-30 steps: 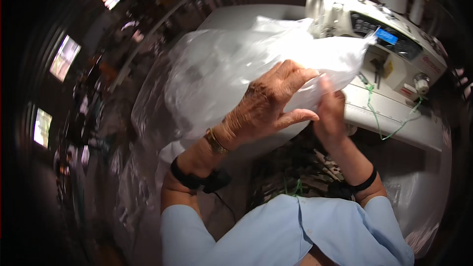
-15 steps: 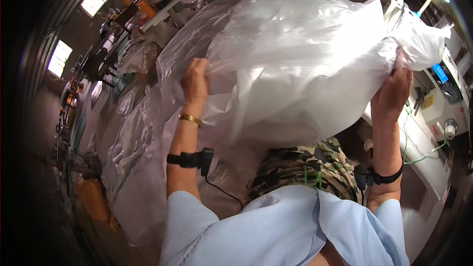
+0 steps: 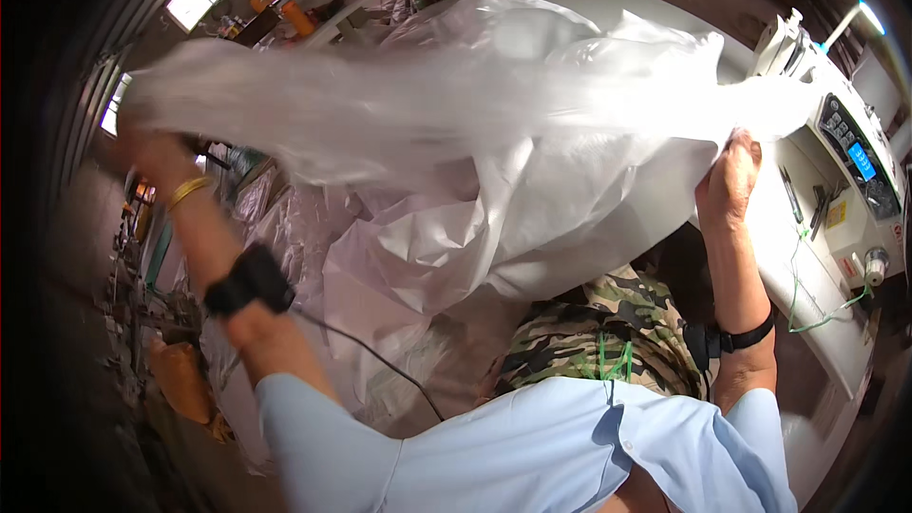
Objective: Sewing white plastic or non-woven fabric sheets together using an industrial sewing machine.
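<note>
A large translucent white plastic sheet (image 3: 399,104) is stretched across in front of me, its folds hanging over my lap. At the far left, my left hand (image 3: 152,147) is closed on one end of it; hand and sheet are smeared by motion. My right hand (image 3: 731,180) pinches the sheet's other end beside a sewing machine (image 3: 836,228), fingers closed round the gathered edge. Beyond the right hand, a short loose end of sheet sticks out toward the machine. The sheet's lower folds partly cover the white tabletop (image 3: 608,0).
Small snips (image 3: 819,209) and a dark slim tool (image 3: 790,195) lie on the machine bed. Green thread (image 3: 807,323) trails from the machine. A lit lamp (image 3: 855,19) stands behind it. More crumpled plastic (image 3: 285,228) heaps at left, near an orange-brown bundle (image 3: 180,380).
My left hand has swung far out to the left and up, drawing the sheet out lengthwise. My right hand has come slightly down and left, still gripping the sheet.
</note>
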A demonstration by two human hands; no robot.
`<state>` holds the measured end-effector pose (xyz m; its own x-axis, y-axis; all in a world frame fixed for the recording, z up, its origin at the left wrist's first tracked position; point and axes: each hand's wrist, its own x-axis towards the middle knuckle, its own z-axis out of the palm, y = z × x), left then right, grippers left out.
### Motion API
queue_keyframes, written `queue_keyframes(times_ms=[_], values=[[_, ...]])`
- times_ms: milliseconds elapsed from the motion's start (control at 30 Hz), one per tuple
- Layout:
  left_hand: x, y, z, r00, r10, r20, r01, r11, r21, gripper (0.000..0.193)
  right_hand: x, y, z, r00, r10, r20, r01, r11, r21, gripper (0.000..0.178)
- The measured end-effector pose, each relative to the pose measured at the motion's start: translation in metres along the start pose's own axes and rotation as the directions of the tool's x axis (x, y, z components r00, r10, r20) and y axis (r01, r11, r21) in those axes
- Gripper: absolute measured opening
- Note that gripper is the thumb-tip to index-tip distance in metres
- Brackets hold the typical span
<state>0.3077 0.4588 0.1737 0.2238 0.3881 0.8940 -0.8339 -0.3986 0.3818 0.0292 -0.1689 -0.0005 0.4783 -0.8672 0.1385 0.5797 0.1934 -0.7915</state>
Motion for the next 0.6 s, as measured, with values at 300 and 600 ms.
queue_keyframes(times_ms=[300,600], values=[[-0.17,0.286,-0.052,0.274,-0.423,0.864,-0.52,0.69,0.503,0.026,-0.001,0.015,0.011,0.994,0.094,-0.05,-0.087,0.989,0.12,0.027],[-0.33,0.25,-0.195,-0.616,-0.678,0.4,-0.257,0.653,0.712,0.04,-0.022,-0.003,-0.015,0.959,0.2,0.201,-0.233,0.959,0.16,0.028]])
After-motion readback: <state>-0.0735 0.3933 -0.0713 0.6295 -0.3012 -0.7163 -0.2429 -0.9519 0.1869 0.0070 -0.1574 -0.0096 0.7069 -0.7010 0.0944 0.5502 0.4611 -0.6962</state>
